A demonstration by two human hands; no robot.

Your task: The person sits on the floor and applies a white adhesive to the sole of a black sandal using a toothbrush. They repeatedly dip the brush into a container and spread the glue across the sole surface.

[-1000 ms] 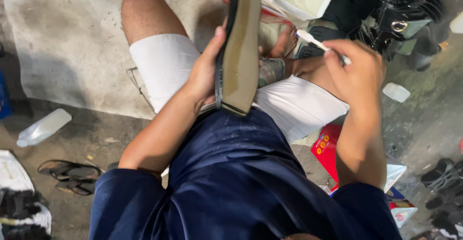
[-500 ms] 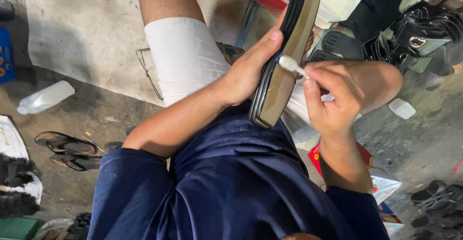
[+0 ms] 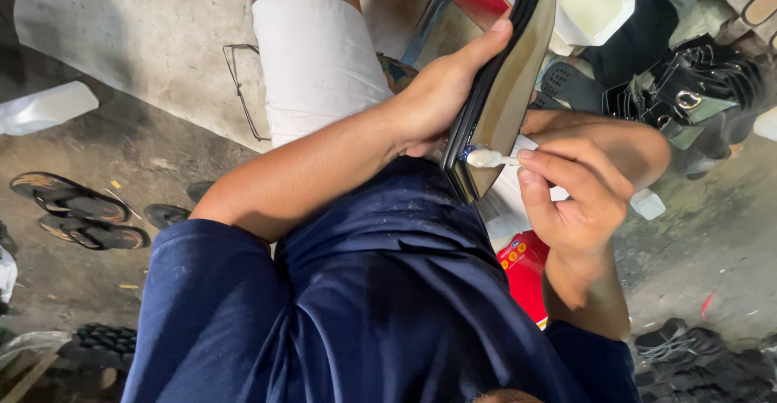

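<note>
Bright overhead light, sharp focus, dim lower corners, mild wide-angle stretch at edges.

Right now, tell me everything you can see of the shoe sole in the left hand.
The shoe sole is a long, flat, dark piece with a black edge and a glossy, brownish face that looks like rubber or leather. It stands tilted, its upper end toward the top of the view and its lower end near the lap. The left hand grips its black edge, thumb over the rim. A small brush with a pale, wet tip, held by the right hand, touches its lower face.
</note>
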